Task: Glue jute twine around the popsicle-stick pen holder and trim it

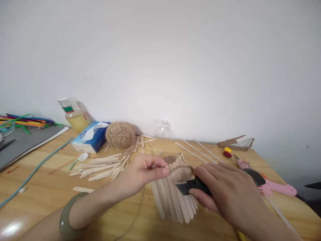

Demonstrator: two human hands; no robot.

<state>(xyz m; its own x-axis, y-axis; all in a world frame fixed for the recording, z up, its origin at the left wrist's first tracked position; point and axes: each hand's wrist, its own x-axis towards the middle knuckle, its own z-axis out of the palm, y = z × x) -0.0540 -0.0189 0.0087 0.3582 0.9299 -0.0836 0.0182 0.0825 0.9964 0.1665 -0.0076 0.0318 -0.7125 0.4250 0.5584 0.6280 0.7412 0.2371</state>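
A structure of light wooden craft sticks (173, 197) stands on the table in front of me, with braided twine (182, 168) around its upper part. My left hand (147, 170) pinches the twine at the left side of the structure. My right hand (220, 187) is wrapped round a black utility knife (197, 186). Its blade points left across the front of the sticks, below the braid. A loose strand hangs from my left hand to the front of the table.
Behind lie a twine ball (120, 134), a tissue pack (90, 137), a bottle of yellowish liquid (75, 117) and loose sticks (100, 167). At right are a pink glue gun (278, 187), pliers (242, 163) and a cardboard piece (235, 143). A wall rises behind.
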